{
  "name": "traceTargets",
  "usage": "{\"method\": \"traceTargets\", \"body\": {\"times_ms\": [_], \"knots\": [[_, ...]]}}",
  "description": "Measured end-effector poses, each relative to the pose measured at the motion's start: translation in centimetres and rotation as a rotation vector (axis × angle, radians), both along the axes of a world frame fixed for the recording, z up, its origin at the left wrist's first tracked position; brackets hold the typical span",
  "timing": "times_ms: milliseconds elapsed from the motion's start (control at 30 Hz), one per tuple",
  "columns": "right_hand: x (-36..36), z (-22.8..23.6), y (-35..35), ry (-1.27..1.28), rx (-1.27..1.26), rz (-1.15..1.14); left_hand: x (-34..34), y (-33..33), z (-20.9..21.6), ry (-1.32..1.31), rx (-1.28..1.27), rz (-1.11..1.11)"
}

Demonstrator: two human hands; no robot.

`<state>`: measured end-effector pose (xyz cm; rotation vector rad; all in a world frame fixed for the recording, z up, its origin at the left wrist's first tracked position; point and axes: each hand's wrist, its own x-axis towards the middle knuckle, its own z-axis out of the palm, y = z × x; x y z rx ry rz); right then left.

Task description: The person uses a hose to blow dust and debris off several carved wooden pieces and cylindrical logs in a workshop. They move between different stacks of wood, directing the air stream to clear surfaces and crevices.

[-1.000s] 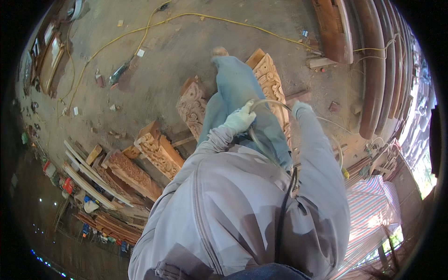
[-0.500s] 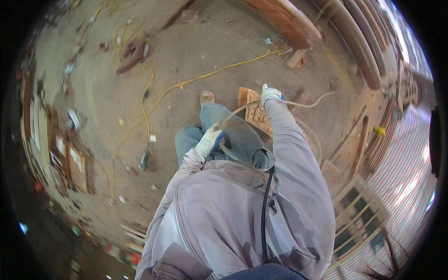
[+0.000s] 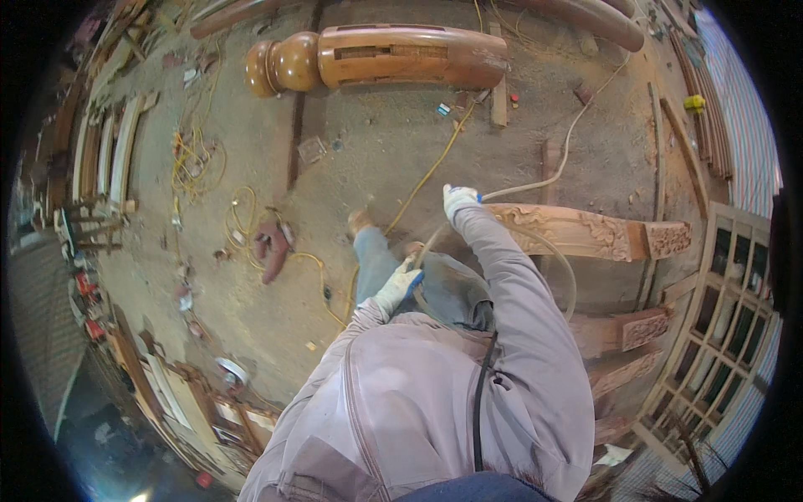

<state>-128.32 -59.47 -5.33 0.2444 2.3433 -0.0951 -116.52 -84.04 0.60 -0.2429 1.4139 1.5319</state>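
A pale, flexible hose point(image 3: 429, 245) runs between my two gloved hands. My left hand point(image 3: 397, 290), in a white glove with blue on it, is closed round the hose above my thighs. Farther out and to the right, my right hand point(image 3: 459, 201), gloved the same way, is also closed on the hose. From there the hose trails across the floor to the far right, and a loop of it hangs beside my right forearm. Just right of my right hand lies a carved wooden piece point(image 3: 577, 230) with scrollwork, partly hidden by my sleeve.
A glossy turned wooden column point(image 3: 410, 57) lies at the far side. A yellow cord point(image 3: 431, 167) crosses the dusty floor. More carved pieces point(image 3: 623, 332) and a wooden lattice frame point(image 3: 719, 318) are at the right. Planks point(image 3: 109, 155) stand at the left.
My view has turned to the right, so the column and cords now appear farther left and more carved pieces show at the right. Both hands still grip the hose.
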Motion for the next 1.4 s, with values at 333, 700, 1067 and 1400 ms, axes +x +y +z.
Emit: {"method": "traceTargets", "body": {"times_ms": [333, 700, 1067, 1400], "knots": [[-20.4, -0.6, -6.0, 0.111, -0.133, -0.369, -18.2, -6.8, -2.4, 0.032, -0.016, -0.093], [-17.8, 2.6, 15.7, 0.224, 0.084, -0.879, -32.4, -1.0, 0.5, 0.059, -0.048, -0.328], [-28.5, 3.6, 35.8, 0.313, -0.024, -0.919, -41.3, 25.1, 2.4, 0.13, -0.123, -0.492], [-51.0, 4.8, 50.4, 0.425, -0.208, -0.924, -44.4, 37.3, 1.2, 0.326, -0.208, -0.388]]}}
